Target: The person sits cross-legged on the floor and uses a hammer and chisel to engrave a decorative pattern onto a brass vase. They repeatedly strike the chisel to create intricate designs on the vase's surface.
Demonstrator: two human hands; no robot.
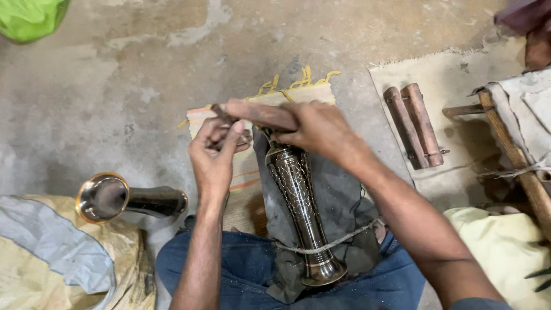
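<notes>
The tall brass vase (298,201) lies lengthwise on a dark cloth (338,201) over the person's lap, its flared foot toward the body and its neck pointing away, directly under both hands. A thin cord (338,244) runs across the lower stem and the cloth. The upper body of the vase already carries a dense cut pattern, while the slim lower stem and the foot look smooth, so the work seems well under way on the wider part with the rest not yet patterned; how much of the far side is done cannot be told.

The right hand (318,129) comes in from the right with the forearm slanting across the lap, its grip closed around a brown wooden mallet (261,115) held nearly level just above the vase's neck. The left hand (215,149) rises from below with the wrist bent, fingers curled and pinched on a slim dark tool (221,112) beside the mallet's end; its tip is hidden by the fingers.

Left of the left grip, well apart, a second brass vase (123,198) lies on a yellowish sack (51,258). Right of the right grip, a pair of reddish wooden cylinders (414,125) rests on a pale mat (459,80) on the concrete floor (115,86)
</notes>
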